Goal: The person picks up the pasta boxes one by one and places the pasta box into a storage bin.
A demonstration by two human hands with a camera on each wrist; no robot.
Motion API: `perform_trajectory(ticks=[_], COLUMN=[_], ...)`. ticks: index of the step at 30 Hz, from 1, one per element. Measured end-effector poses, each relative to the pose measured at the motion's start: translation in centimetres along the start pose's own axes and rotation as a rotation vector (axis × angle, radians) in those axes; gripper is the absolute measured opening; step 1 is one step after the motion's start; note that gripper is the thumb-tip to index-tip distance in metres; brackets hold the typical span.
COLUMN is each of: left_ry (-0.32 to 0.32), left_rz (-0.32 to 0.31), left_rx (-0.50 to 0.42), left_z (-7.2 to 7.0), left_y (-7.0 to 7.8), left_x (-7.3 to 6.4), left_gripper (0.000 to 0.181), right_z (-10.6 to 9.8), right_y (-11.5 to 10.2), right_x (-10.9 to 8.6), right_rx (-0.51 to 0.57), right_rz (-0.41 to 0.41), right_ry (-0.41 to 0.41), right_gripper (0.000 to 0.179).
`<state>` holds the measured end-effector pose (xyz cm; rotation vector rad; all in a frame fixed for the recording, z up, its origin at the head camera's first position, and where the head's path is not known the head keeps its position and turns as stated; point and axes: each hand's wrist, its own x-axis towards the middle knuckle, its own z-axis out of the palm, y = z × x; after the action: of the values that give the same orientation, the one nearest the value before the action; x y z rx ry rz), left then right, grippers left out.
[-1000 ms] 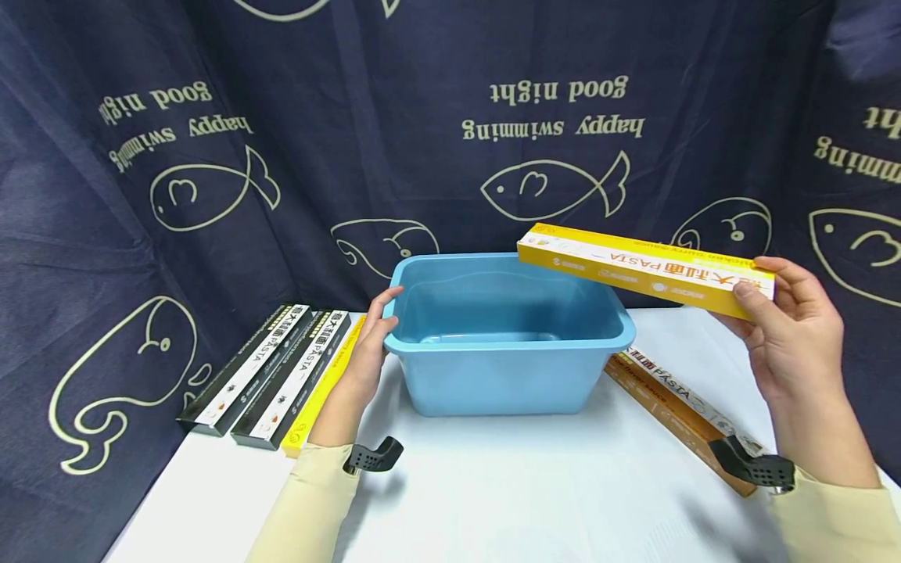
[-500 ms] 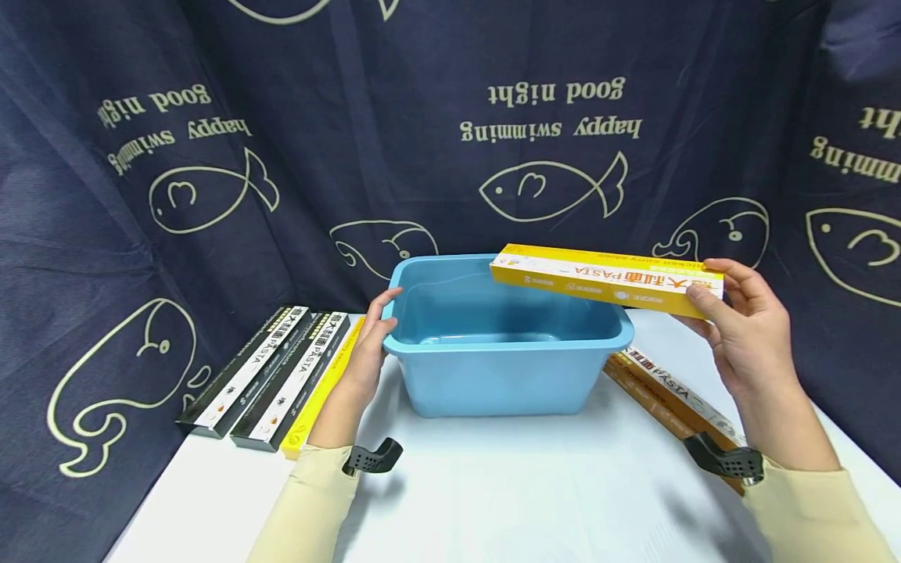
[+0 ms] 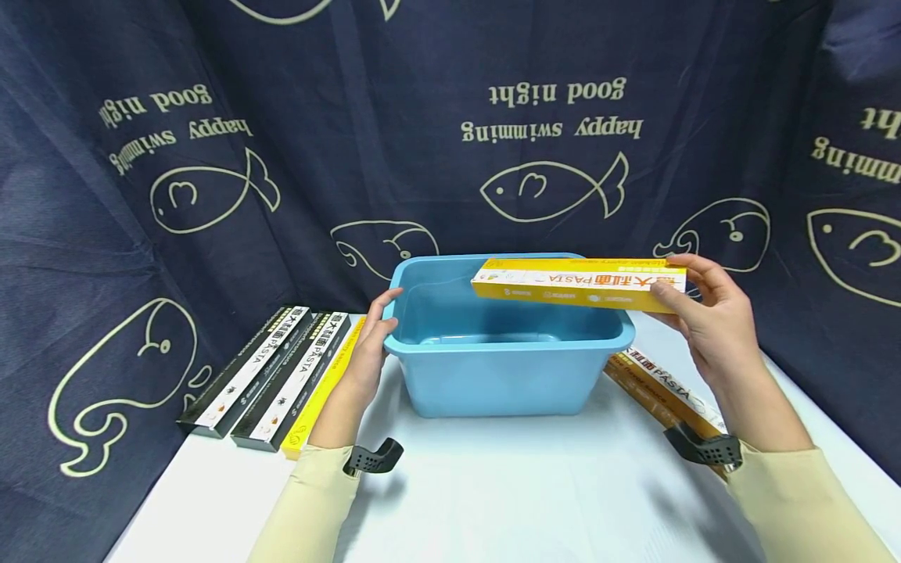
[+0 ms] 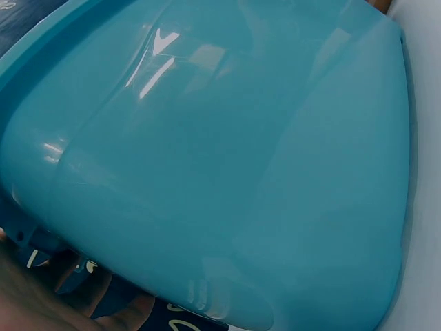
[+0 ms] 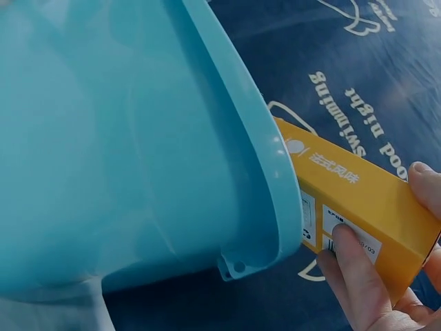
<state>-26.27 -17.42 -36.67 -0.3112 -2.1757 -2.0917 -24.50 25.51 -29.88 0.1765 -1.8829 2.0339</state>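
With its right end pinched between the thumb and fingers of my right hand (image 3: 714,328), a yellow pasta box (image 3: 577,283) lies level across the opening of a light blue plastic tub (image 3: 493,379) in the head view. The box overlaps the tub's right and back rim there. From the right wrist, the box's yellow side (image 5: 372,183) and a white label under the fingers show beyond the tub's rim (image 5: 258,131). My left hand (image 3: 362,356) grips the tub's left rim, fingertips over the edge. The tub wall (image 4: 207,158) fills most of the left wrist view.
Two black pasta boxes (image 3: 242,371) and a yellow pasta box (image 3: 324,387) lie side by side on the white table (image 3: 507,485), left of the tub. A brown pasta box (image 3: 658,395) lies slanted at right, partly behind my right wrist. A dark blue curtain (image 3: 422,180) hangs behind.
My right hand has carried the yellow pasta box leftward and a little down, from the tub's right side to over its opening, levelling it. The left hand and tub have stayed put.
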Motion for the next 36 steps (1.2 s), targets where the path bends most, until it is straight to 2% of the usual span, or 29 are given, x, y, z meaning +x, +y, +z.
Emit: perform_trajectory(ticks=[7, 14, 19, 23, 28, 36], left_ry=[0.0, 0.0, -0.002, -0.001, 0.001, 0.002], left_rz=[-0.008, -0.009, -0.014, -0.016, -0.016, -0.02], left_rx=[-0.001, -0.001, 0.005, 0.002, 0.001, 0.008], left_z=[0.2, 0.2, 0.1, 0.1, 0.1, 0.0], left_y=[0.1, 0.1, 0.1, 0.0, 0.0, 0.1], left_x=[-0.1, -0.1, 0.0, 0.0, 0.0, 0.0], left_gripper=[0.056, 0.055, 0.055, 0.055, 0.055, 0.056], right_z=[0.7, 1.6, 2.3, 2.9, 3.5, 4.6], right_y=[0.0, 0.0, 0.2, 0.3, 0.3, 0.4], right_x=[0.5, 1.0, 1.2, 1.3, 1.7, 2.5], right_rx=[-0.104, -0.219, -0.34, -0.427, -0.466, -0.511], right_rz=[0.028, 0.047, 0.066, 0.051, 0.033, 0.061], right_ry=[-0.021, -0.087, -0.12, -0.144, -0.176, -0.226], right_gripper=[0.061, 0.061, 0.063, 0.064, 0.061, 0.061])
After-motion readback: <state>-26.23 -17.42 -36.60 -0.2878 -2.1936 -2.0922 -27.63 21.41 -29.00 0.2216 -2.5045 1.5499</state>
